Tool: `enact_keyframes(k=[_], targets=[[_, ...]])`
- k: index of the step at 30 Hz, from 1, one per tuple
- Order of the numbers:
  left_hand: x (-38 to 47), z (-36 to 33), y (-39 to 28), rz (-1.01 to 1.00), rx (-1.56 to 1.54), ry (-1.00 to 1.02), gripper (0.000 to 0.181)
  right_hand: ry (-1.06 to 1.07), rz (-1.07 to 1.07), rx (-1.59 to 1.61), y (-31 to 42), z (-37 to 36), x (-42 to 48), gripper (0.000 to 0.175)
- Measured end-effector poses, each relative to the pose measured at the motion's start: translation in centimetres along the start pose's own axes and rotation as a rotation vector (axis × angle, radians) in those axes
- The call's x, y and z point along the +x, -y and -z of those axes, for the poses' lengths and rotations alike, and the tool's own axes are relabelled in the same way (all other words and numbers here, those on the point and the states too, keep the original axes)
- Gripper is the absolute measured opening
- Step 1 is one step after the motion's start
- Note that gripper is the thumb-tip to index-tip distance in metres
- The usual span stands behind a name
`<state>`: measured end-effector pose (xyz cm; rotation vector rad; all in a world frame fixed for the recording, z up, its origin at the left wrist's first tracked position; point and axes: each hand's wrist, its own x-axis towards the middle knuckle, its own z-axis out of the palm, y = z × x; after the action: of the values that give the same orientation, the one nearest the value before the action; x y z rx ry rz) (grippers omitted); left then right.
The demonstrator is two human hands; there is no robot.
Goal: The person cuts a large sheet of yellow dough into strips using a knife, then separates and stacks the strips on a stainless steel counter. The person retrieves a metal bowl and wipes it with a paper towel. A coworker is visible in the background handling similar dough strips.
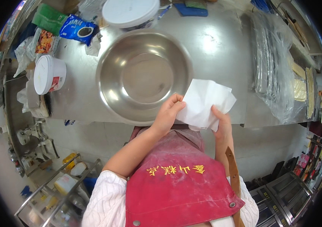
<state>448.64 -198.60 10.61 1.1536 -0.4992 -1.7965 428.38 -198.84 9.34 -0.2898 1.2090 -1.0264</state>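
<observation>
White paper or tissue sheets (206, 99) are spread between my two hands at the table's front edge. My left hand (170, 112) pinches their left side between thumb and fingers. At the lower right side, my right hand (222, 120) grips them with the thumb on top and the fingers hidden behind. A large stainless steel bowl (146, 76) stands on the metal table just left of the sheets, close to my left hand. No contents can be made out in the bowl beyond a small dark patch near its bottom.
A lidded white tub (50, 73) stands at the left, with a blue packet (77, 28) behind it. Beyond the bowl is a larger lidded tub (131, 12). Clear plastic wrapping (274, 65) covers long items at the right. The metal table's front edge (271, 125) runs before me.
</observation>
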Motion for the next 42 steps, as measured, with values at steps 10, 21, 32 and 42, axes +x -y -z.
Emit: enact_keyframes(k=[10,21,32,42], targets=[[-2.6,21.8,-6.5,-0.402,0.382,-0.809,0.042,-0.137,1.046,-0.795,-2.1,-16.4,3.2,0.041],[-0.6,22.1,-5.8,-0.415,0.181,-0.635,0.046,-0.341,0.640,-1.290,-17.2,-18.4,20.3,0.070],[-0.2,22.9,-5.1,-0.334,0.232,-0.638,0.045,0.143,1.033,-1.448,-22.5,-24.7,17.4,0.045],[-0.1,21.1,-5.3,-0.445,0.268,-0.695,0.042,0.303,1.022,-1.580,-13.4,-22.7,21.9,0.027]])
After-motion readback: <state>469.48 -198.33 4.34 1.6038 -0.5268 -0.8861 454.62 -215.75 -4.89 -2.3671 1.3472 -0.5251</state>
